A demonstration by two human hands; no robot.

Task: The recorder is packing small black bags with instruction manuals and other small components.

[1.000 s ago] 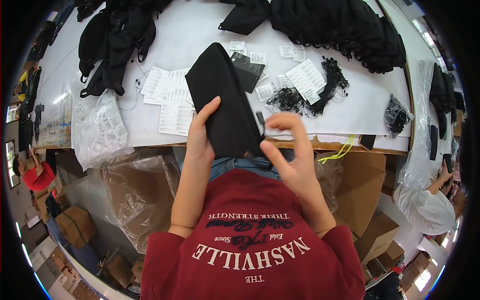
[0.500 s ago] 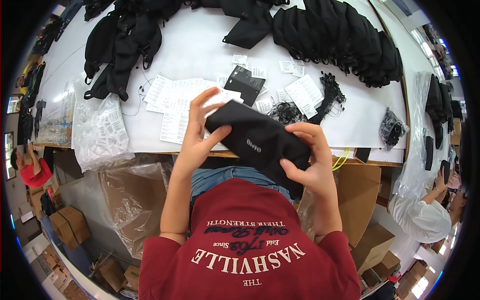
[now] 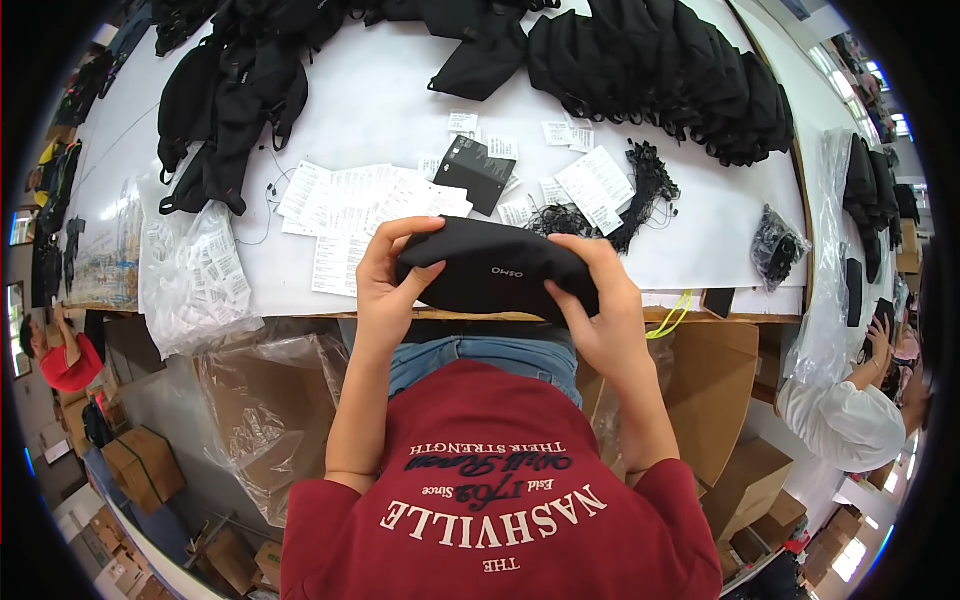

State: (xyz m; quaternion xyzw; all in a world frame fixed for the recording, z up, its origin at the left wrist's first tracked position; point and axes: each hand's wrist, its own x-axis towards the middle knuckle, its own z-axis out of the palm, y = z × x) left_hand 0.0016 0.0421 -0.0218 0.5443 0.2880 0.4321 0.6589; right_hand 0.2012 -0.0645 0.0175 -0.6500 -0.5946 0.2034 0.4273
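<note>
A black fabric pouch (image 3: 490,268) with small light lettering on its front is held up in both hands, just in front of the table's near edge. My left hand (image 3: 392,280) grips its left end, thumb on the front face and fingers over the top. Its right end is pinched in my right hand (image 3: 606,305), the thumb pressing the front. Beyond the pouch lie white printed sheets (image 3: 335,215), a dark card (image 3: 478,172), a heap of black cords (image 3: 572,219) and a bundle of black strings (image 3: 648,190).
Black bags (image 3: 235,105) lie at the far left, and a row of black pouches (image 3: 655,75) at the far right. A clear bag of labels (image 3: 200,275) hangs over the table's front edge. Cardboard boxes (image 3: 275,400) stand below. Co-workers are at both sides, one in a white top (image 3: 845,420).
The pouch has turned from a slant to nearly level, its right end rising, and its front looks smoother. Both hands still hold its ends; my right hand has moved up and slightly left.
</note>
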